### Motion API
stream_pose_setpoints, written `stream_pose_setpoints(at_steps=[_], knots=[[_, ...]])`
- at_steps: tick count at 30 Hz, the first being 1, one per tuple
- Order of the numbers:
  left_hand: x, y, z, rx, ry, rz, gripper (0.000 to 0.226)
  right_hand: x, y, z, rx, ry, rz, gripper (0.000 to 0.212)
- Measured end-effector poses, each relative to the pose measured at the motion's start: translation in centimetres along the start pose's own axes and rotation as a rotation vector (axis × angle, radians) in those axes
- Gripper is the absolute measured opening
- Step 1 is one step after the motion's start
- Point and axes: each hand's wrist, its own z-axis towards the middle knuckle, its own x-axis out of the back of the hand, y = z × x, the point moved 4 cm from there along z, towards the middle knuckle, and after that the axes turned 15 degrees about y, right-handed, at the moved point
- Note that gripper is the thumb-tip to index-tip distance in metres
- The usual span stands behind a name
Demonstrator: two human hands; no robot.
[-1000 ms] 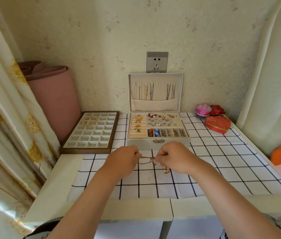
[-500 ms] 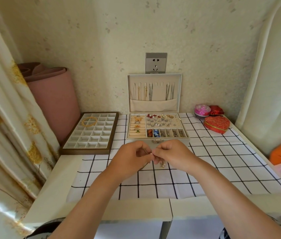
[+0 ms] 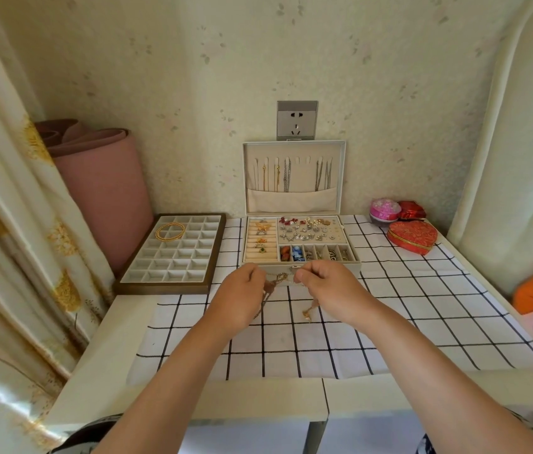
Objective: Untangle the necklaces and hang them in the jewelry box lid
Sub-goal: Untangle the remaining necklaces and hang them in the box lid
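- 2 hands are on the job. My left hand (image 3: 242, 299) and right hand (image 3: 330, 290) sit close together but not touching, each pinching the necklaces (image 3: 277, 279) with curled fingers.
- I hold the necklaces in the air above the cloth (image 3: 389, 322), just in front of the box (image 3: 353, 270) at 12 o'clock.
- They are fine gold-toned chains, bunched in a small knot between my hands. Loose strands droop under each hand, and 1 ends in a small gold pendant (image 3: 307, 314) at 5 o'clock from the knot.
- Pulling my hands apart could go wrong. Links this thin look easy to cinch tighter or snap, so I would tease the knot rather than tug it.
- Smooth metal may slip from a light pinch, and the dangling pendant could swing and loop round another strand.
- At 12 o'clock the lid (image 3: 291, 199) stands upright, lined in pale fabric, with a row of small hooks above a pocket. Chains already hang at its left and right, and about 2 middle hooks look free.
- Reaching that far means crossing the open box, where a trailing strand could snag on the rings and charms.
- At 10 o'clock lies a tray (image 3: 160, 288) of square cells in a dark frame.
- At 2 o'clock sits a glossy red heart tin (image 3: 412, 235).
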Motion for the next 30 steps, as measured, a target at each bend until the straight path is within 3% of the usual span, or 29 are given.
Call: stream_pose_setpoints(at_steps=[5,11,15,20,22,25,30], knots=[[0.0,0.3,0.1,0.166,-0.015,-0.227,0.035,0.1,0.2,0.2,0.008,0.004,-0.050,0.023],[0.0,1.0,-0.3,0.427,-0.118,-0.720,0.027,0.0,0.1,0.4,0.071,0.002,-0.113,0.017],[-0.1,0.4,-0.4,0.449,-0.045,-0.494,0.024,0.0,0.1,0.2,0.127,0.011,-0.176,0.015],[0.5,-0.4,0.1,0.131,0.070,0.031,0.013,0.5,0.3,0.4,0.136,0.124,-0.185,0.017],[0.6,-0.5,0.2,0.048,0.032,0.089,0.008,0.8,0.3,0.5,0.136,0.154,-0.181,0.017],[0.7,-0.3,0.2,0.015,-0.022,0.149,0.019,0.9,0.4,0.6,0.101,0.150,-0.129,0.017],[0.2,0.4,-0.5,0.008,-0.212,0.093,0.024,0.4,0.4,0.6,-0.046,0.092,0.192,0.019]])
